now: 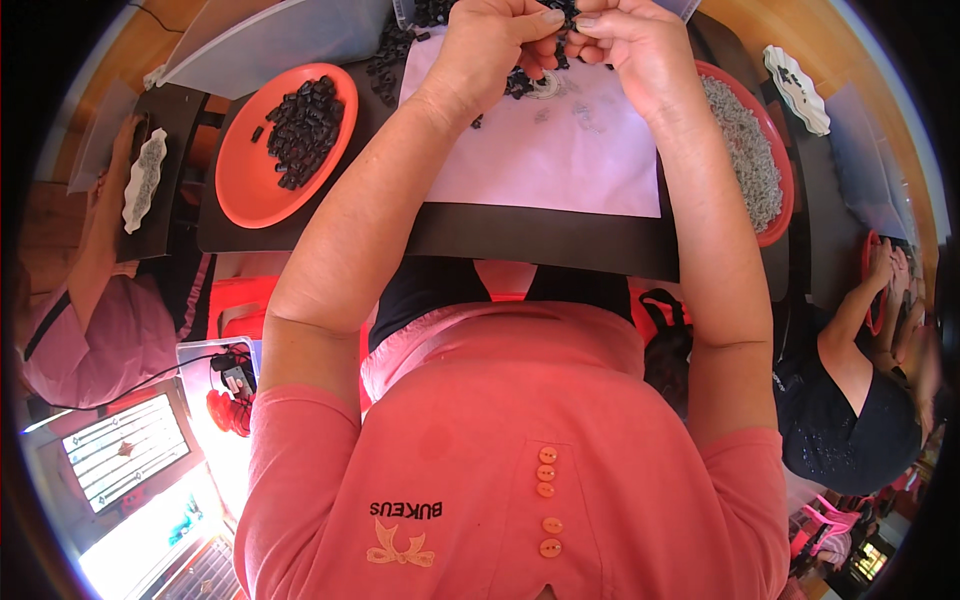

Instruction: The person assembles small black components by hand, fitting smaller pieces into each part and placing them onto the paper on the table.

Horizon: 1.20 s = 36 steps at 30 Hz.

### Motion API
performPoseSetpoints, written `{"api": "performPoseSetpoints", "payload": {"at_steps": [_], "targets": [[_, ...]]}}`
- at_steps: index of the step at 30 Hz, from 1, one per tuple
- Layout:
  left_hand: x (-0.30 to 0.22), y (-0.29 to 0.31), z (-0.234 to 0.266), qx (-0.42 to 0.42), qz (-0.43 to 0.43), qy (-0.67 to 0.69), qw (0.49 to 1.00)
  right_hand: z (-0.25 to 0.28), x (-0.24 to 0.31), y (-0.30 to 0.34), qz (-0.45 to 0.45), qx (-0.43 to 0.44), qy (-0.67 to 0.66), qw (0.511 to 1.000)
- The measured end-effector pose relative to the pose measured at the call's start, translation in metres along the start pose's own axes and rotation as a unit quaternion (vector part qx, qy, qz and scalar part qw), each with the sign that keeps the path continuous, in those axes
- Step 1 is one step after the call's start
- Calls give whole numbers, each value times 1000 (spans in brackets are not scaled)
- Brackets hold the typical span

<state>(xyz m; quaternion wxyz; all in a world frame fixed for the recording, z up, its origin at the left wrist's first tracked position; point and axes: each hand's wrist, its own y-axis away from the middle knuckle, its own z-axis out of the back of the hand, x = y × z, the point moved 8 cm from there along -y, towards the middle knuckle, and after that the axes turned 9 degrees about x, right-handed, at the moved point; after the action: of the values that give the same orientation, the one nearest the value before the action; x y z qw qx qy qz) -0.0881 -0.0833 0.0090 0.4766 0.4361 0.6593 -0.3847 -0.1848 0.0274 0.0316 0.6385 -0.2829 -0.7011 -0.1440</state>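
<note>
My left hand (500,38) and my right hand (636,45) meet at the top of the view, fingers closed in a pinch. Between their fingertips is a small black piece (568,12), partly hidden by the thumbs. Below them lies a pale pinkish sheet (560,180) with a few small pale, ring-like bits and some black pieces on it. To the left, an orange plate (236,175) holds a heap of small black parts (305,125). Beside my right forearm, another orange plate (784,180) is full of small grey pieces (745,150).
More loose black pieces (388,65) lie on the dark table (520,235) near a translucent bin (270,50). White wavy-edged dishes (146,180) stand on tables at both sides. Other people sit nearby, one at left (110,340), one at right (850,410).
</note>
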Motion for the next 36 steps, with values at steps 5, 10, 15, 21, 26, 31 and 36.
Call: {"api": "performPoseSetpoints", "payload": {"at_steps": [5, 10, 15, 21, 26, 31, 36], "targets": [[3, 0, -1, -13, -15, -49, 999, -1, 7, 0, 63, -1, 63, 996], [9, 0, 1, -43, -15, -50, 998, 0, 0, -5, 152, 7, 167, 974], [9, 4, 6, -76, -13, -68, 995, -25, 22, 13, 187, -4, 288, 939], [7, 4, -2, -68, -24, -83, 994, -18, 22, 13, 187, -15, 273, 943], [11, 4, -1, -55, -26, -65, 996, -20, 24, 13, 181, -11, 287, 941], [12, 3, -2, -62, -32, -46, 997, -16, 18, 9, 186, 11, 245, 951], [16, 1, -2, -54, -44, -39, 997, -16, 16, 7, 165, 22, 233, 958]]}}
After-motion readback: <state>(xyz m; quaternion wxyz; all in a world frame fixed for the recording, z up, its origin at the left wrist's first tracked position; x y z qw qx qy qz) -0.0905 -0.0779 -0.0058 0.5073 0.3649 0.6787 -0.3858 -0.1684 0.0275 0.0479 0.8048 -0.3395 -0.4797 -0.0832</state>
